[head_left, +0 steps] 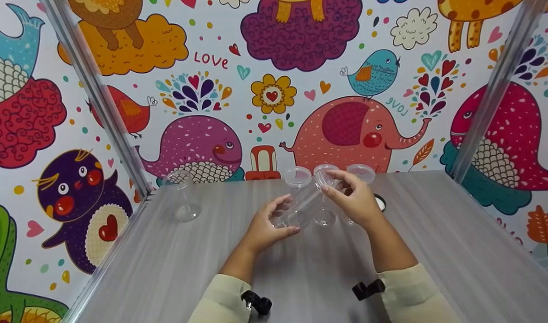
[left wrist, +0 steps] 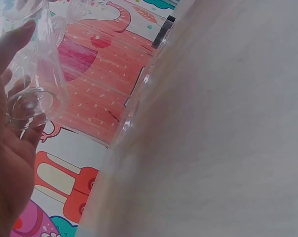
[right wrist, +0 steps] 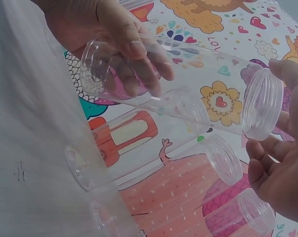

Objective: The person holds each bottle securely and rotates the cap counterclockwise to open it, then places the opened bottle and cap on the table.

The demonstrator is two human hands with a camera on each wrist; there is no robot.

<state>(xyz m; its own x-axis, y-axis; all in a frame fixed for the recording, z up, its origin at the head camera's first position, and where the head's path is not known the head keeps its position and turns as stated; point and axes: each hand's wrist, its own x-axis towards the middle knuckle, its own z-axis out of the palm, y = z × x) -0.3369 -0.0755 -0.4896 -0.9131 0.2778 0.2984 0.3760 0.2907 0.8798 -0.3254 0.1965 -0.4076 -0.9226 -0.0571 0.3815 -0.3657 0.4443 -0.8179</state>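
Observation:
A clear plastic jar (right wrist: 188, 79) with a ribbed, threaded mouth is held tilted above the table by both hands. My left hand (head_left: 267, 224) curls round its base end, the thumb on one side and the fingers on the other. At the mouth end, my right hand (head_left: 352, 197) pinches the rim between thumb and fingers. Close behind the hands stand three similar clear jars, among them a left one (head_left: 297, 178) and a right one (head_left: 363, 172). The middle one (right wrist: 224, 160) is partly hidden by the held jar and right hand in the head view.
Another clear jar (head_left: 187, 211) stands apart at the left of the grey wood-grain table (head_left: 166, 269). A black-rimmed round piece with a white face (head_left: 380, 202) shows behind the right hand. Printed cartoon walls (head_left: 274, 54) and metal posts (head_left: 493, 94) border the table.

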